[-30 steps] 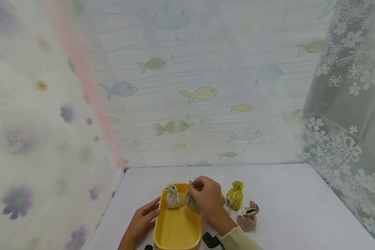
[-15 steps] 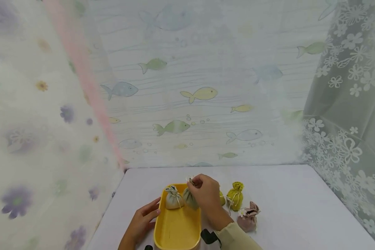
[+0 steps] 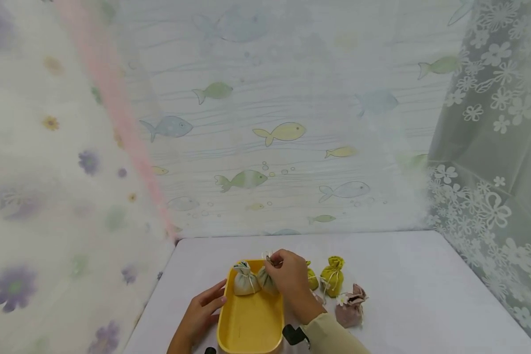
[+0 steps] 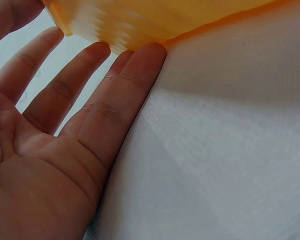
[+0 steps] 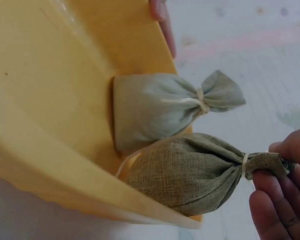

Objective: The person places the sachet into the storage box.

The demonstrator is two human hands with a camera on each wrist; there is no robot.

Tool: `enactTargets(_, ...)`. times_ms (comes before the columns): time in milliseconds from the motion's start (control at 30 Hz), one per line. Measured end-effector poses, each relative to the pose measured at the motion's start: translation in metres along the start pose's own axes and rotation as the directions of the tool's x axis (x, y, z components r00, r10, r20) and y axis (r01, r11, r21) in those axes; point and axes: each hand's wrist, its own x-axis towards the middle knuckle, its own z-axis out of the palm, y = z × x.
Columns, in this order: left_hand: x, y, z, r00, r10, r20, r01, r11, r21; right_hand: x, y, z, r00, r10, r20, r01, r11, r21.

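My right hand [image 3: 289, 276] pinches the gathered neck of an olive-green drawstring pouch [image 5: 190, 172]. The pouch's rounded body hangs inside the far right end of a yellow tray [image 3: 251, 322], close to the tray's side wall. A pale grey-green drawstring pouch [image 5: 150, 110] stands beside it in the tray, its neck tied with a cream cord. On the tray's left side, my left hand [image 3: 200, 314] touches the outer wall with extended fingers [image 4: 105, 107]; one digit shows at the rim in the right wrist view.
Right of the tray stand a mustard-yellow pouch [image 3: 333, 278] and a dusty-pink pouch [image 3: 350, 309] with a white flower. Another yellow pouch [image 3: 312, 278] is partly hidden behind my right hand. A white-covered table [image 3: 416, 295] reaches back to a fish-print curtain [image 3: 287, 162].
My right hand has shifted slightly left with the olive-green pouch, bringing it down next to the pale pouch. My left hand stays at the tray's side.
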Motion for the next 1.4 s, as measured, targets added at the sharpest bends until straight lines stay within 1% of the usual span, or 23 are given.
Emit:
enactTargets(200, -0.002, 0.003, 0.0, 1.0, 0.0, 0.009, 0.0, 1.0, 0.003, -0.002, 0.005, 0.003, 1.0, -0.01, 0.022, 0.01, 1.0, -0.009)
enactTargets(467, -0.002, 0.004, -0.001, 1.0, -0.002, 0.023, 0.002, 1.0, -0.012, -0.002, 0.01, 0.006, 0.999, -0.042, 0.023, 0.043, 0.998, -0.042)
enactTargets(600, -0.001, 0.003, -0.001, 1.0, -0.004, 0.025, 0.005, 1.0, -0.019, -0.001, 0.01, 0.006, 0.999, -0.018, 0.035, 0.02, 0.999, -0.046)
enactTargets(767, 0.0, 0.003, -0.001, 1.0, -0.004, 0.022, 0.004, 1.0, -0.008, -0.001, 0.008, 0.005, 0.996, 0.037, 0.076, -0.033, 0.998, -0.055)
enactTargets(867, 0.001, 0.002, -0.001, 1.0, -0.004, 0.025, 0.005, 1.0, -0.013, -0.001, 0.01, 0.004, 0.995, 0.041, 0.086, -0.035, 0.997, -0.064)
enactTargets(1100, 0.001, 0.001, 0.0, 0.999, 0.009, 0.039, -0.007, 0.999, -0.038, 0.002, 0.016, 0.0, 0.997, -0.021, 0.078, 0.031, 0.991, -0.13)
enactTargets(1267, 0.001, 0.0, 0.001, 0.999, 0.003, 0.035, -0.002, 0.999, -0.035, -0.002, 0.015, -0.005, 0.997, -0.036, 0.066, 0.046, 0.986, -0.161)
enactTargets(1333, 0.001, 0.0, 0.0, 0.999, 0.003, 0.036, -0.001, 0.999, -0.038, -0.005, 0.015, -0.007, 0.997, -0.048, 0.059, 0.059, 0.98, -0.191)
enactTargets(1400, 0.0, -0.001, 0.0, 0.999, 0.003, 0.034, -0.002, 0.999, -0.04, -0.008, 0.016, -0.009, 0.996, -0.07, 0.056, 0.08, 0.977, -0.198)
